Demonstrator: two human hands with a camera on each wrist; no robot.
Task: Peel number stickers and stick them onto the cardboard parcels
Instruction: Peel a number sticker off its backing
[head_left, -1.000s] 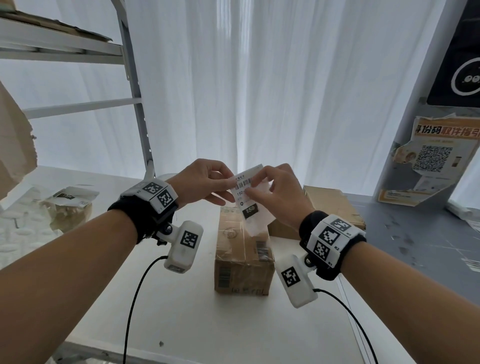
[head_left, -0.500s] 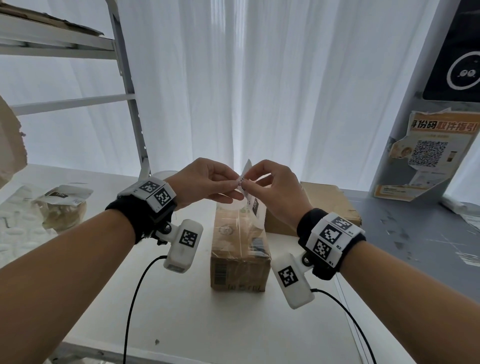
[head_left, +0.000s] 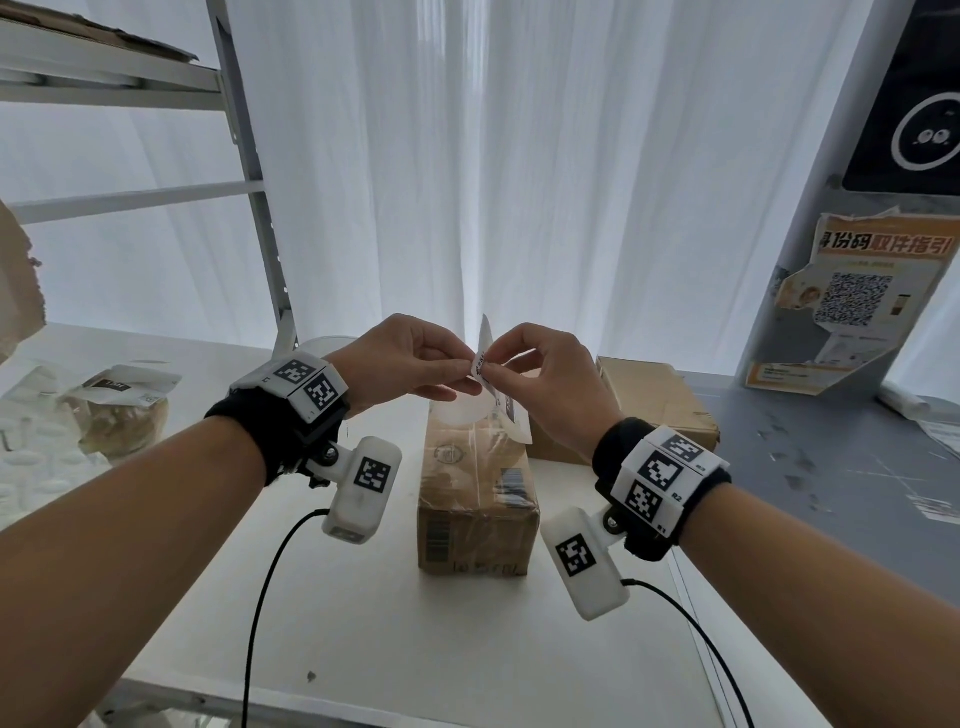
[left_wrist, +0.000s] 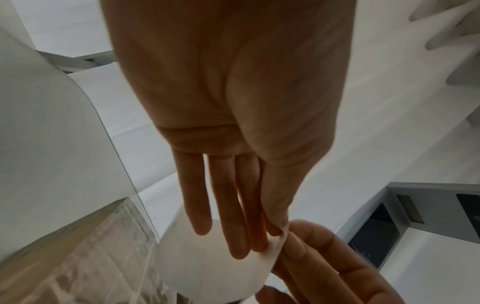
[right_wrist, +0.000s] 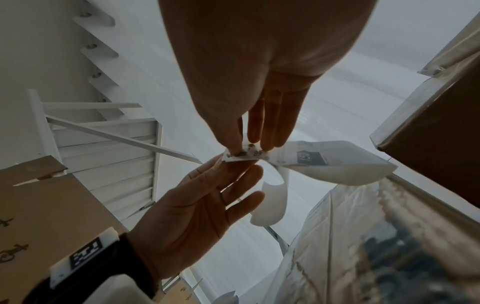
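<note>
Both hands meet in the air above a taped cardboard parcel (head_left: 475, 493) on the white table (head_left: 363, 623). My left hand (head_left: 410, 364) and right hand (head_left: 545, 374) both pinch the top end of a white number sticker strip (head_left: 484, 358). The strip (right_wrist: 311, 158) curls down from the fingertips, with a black number block printed on it, and its loose backing (right_wrist: 272, 203) hangs in a loop. In the left wrist view the white paper (left_wrist: 221, 263) sits under my left fingers (left_wrist: 233, 216) and against the right hand (left_wrist: 324, 267).
A second cardboard box (head_left: 654, 400) lies behind the right hand. A bagged packet (head_left: 122, 410) sits at far left on the table. A metal shelf upright (head_left: 260, 197) stands at the back left, a grey post with a QR poster (head_left: 852, 301) at right.
The sticker, held flat facing me a second ago, has turned edge-on. Both hands have drawn their pinches together at its top end. The parcel has not moved.
</note>
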